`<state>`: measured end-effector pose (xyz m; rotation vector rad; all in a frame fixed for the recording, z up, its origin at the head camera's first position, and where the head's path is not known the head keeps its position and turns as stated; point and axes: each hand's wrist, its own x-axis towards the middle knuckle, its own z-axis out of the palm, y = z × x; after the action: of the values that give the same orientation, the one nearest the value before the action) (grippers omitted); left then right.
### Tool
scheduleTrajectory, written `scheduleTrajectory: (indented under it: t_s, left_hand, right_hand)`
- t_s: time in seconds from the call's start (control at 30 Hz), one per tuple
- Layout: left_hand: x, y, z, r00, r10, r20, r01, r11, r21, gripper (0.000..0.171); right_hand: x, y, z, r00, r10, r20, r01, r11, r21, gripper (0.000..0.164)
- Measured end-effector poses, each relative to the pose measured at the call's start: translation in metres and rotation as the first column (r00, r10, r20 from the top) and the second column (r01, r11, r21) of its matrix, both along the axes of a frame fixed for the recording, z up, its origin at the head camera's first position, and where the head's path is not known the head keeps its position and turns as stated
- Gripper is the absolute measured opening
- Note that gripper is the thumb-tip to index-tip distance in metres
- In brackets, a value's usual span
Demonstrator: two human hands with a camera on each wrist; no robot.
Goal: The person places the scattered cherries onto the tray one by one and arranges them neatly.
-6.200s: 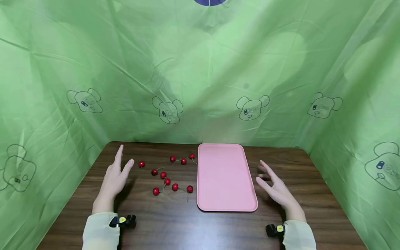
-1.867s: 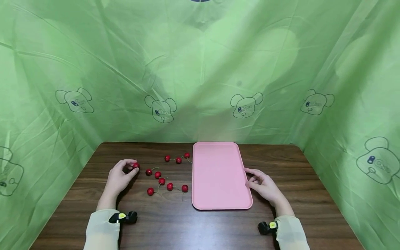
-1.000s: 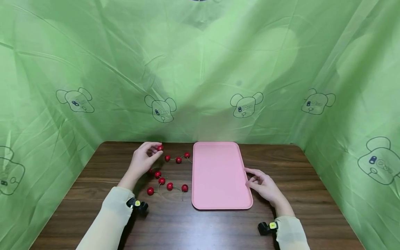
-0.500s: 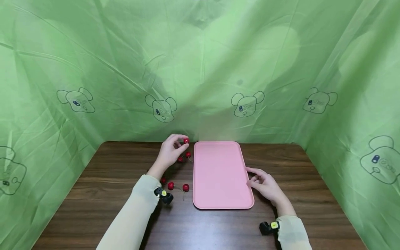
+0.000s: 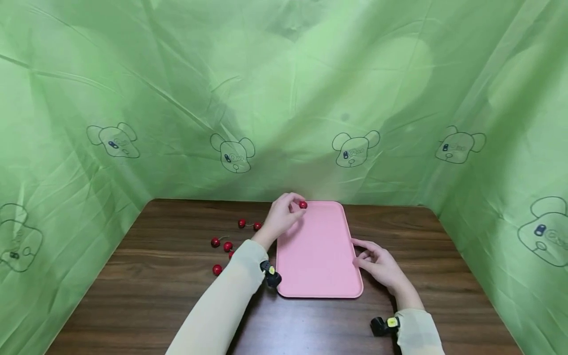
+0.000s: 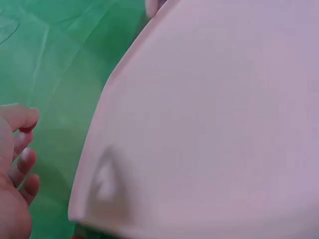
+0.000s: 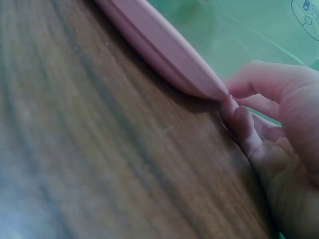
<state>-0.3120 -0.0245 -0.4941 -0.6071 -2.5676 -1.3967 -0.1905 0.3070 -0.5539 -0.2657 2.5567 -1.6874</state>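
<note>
At left, we see round, glossy red cherries with thin stems [image 5: 228, 246] lying loose on a brown wood-grain table [image 5: 133, 276]; a forearm in a cream fabric sleeve [image 5: 217, 308] reaches across to the right, hiding whatever lies beneath it; at its end, the left hand [image 5: 282, 216] pinches one small, shiny red cherry [image 5: 303, 204] between thumb and forefinger, above the far left part of a pink, rectangular, apparently plastic tray with rounded corners [image 5: 321, 251]; farthest right, the right hand [image 5: 385, 268] touches the tray's right rim, thumb and forefinger spread apart along it; how firmly they press, we cannot tell.

We judge that the pinched cherry, smooth and round, could roll off over the low rim if released too high or too near the edge; a dipping sleeve could nudge the loose fruit; a push from the right hand could skew the tray.

Compared with half a second ago, we find the pinched cherry over the tray rather than short of its left edge; the right hand keeps its place.
</note>
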Motion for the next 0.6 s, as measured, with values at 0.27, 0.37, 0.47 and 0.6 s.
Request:
scheduleTrajectory:
  t_s: [0.27, 0.37, 0.47, 0.6]
  left_hand:
    - [-0.005, 0.050, -0.016, 1.000, 0.027, 0.010, -0.027, 0.998, 0.049, 0.025]
    - [0.005, 0.066, -0.011, 0.997, 0.043, 0.070, -0.047, 0.998, 0.052, 0.027]
    - [0.009, 0.078, -0.018, 0.995, 0.047, 0.093, -0.051, 0.998, 0.040, 0.025]
    - [0.015, 0.089, -0.029, 0.993, 0.015, 0.119, -0.023, 0.998, 0.062, 0.021]
  right_hand:
    - [-0.001, 0.001, 0.004, 0.999, 0.000, -0.032, 0.000, 1.000, -0.001, 0.055]
    - [-0.001, 0.001, 0.005, 0.999, 0.019, -0.034, -0.020, 1.000, -0.012, 0.056]
    - [0.000, 0.000, 0.005, 0.999, 0.032, -0.022, -0.033, 0.999, -0.030, 0.056]
    - [0.001, -0.001, 0.003, 0.999, 0.037, -0.012, -0.037, 0.998, -0.043, 0.057]
